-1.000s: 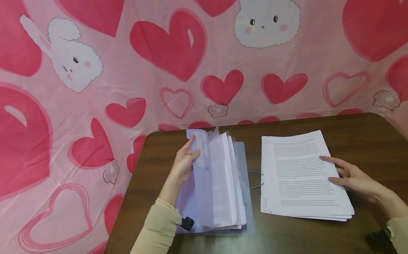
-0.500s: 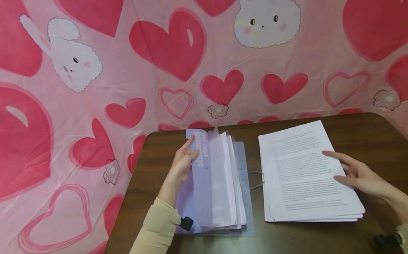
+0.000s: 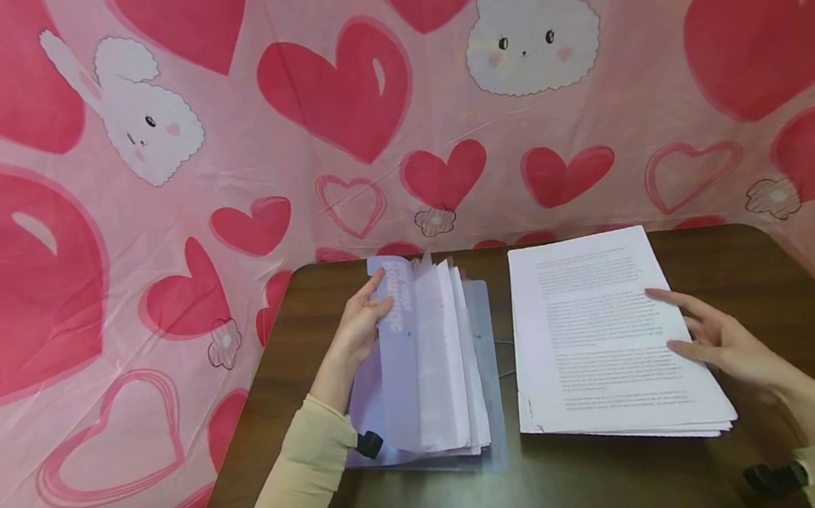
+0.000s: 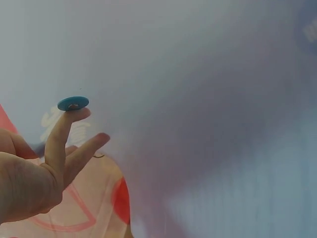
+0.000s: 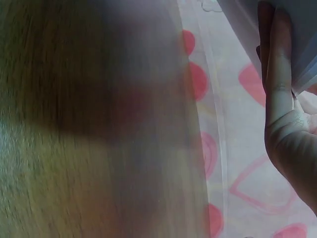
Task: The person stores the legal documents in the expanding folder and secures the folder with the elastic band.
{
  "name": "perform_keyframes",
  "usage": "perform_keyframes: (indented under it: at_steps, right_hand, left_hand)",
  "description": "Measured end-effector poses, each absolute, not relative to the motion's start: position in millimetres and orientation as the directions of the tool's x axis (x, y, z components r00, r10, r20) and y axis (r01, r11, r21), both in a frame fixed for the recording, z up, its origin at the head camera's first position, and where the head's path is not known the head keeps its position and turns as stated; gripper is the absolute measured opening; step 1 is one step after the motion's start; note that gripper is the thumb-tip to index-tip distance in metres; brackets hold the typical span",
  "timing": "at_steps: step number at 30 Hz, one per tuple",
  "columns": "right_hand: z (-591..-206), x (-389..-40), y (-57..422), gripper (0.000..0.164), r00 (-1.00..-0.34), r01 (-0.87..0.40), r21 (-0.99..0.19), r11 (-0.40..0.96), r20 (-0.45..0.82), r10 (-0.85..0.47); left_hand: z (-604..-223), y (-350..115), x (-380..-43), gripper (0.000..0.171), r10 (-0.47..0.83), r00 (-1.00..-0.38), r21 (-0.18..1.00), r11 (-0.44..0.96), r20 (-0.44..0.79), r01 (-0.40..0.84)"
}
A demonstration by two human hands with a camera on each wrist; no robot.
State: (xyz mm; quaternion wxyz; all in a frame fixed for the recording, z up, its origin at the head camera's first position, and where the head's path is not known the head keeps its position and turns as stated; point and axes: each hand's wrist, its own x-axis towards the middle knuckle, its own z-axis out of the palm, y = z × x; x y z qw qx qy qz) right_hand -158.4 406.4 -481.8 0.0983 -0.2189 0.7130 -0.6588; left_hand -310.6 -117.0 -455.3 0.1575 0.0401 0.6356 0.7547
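Note:
A translucent purple document folder (image 3: 401,380) lies at the left of the table with its cover lifted. My left hand (image 3: 361,325) pinches that cover near its upper left edge. In the left wrist view, a teal button (image 4: 73,103) on the cover sits at one fingertip. White sheets and clear sleeves (image 3: 441,367) fill the folder. To its right, my right hand (image 3: 723,344) grips a thick stack of printed paper (image 3: 605,332) by the right edge, thumb on top. Fingers show beneath the raised stack (image 5: 297,34) in the right wrist view.
The dark wooden table (image 3: 578,494) has rounded far corners. A thin grey elastic cord (image 3: 504,342) reaches from the folder toward the stack. Behind the table hangs a pink cloth (image 3: 238,156) printed with hearts and rabbits.
The stack of paper has risen and shifted away from me and slightly right with my right hand. My left hand still holds the folder cover, moved slightly left.

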Motion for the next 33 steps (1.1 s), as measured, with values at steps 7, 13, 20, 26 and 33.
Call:
perform_keyframes:
  at_steps: [7,13,20,26,33]
  right_hand:
    - [-486,-160,388,0.081,-0.848,-0.168,-0.986,0.016,0.136,-0.512]
    - [-489,-164,371,0.079,-0.821,-0.18,-0.983,0.02,0.139,-0.554]
    - [-493,-168,356,0.074,-0.836,-0.192,-0.976,0.102,0.109,-0.538]
    - [-500,-179,340,0.071,-0.841,-0.189,-0.974,0.124,0.096,-0.533]
    - [-499,-188,316,0.069,-0.871,-0.163,-0.979,0.119,0.086,-0.484]
  left_hand:
    - [-451,-118,-310,0.072,0.284,-0.95,0.968,-0.17,-0.133,-0.187]
    - [-451,-120,-310,0.073,0.302,-0.945,0.966,-0.182,-0.124,-0.185]
    - [-452,-121,-309,0.072,0.314,-0.942,0.966,-0.185,-0.115,-0.18]
    - [-452,-116,-307,0.072,0.297,-0.948,0.97,-0.17,-0.118,-0.174]
    - [-453,-113,-306,0.074,0.303,-0.945,0.965,-0.187,-0.122,-0.185]
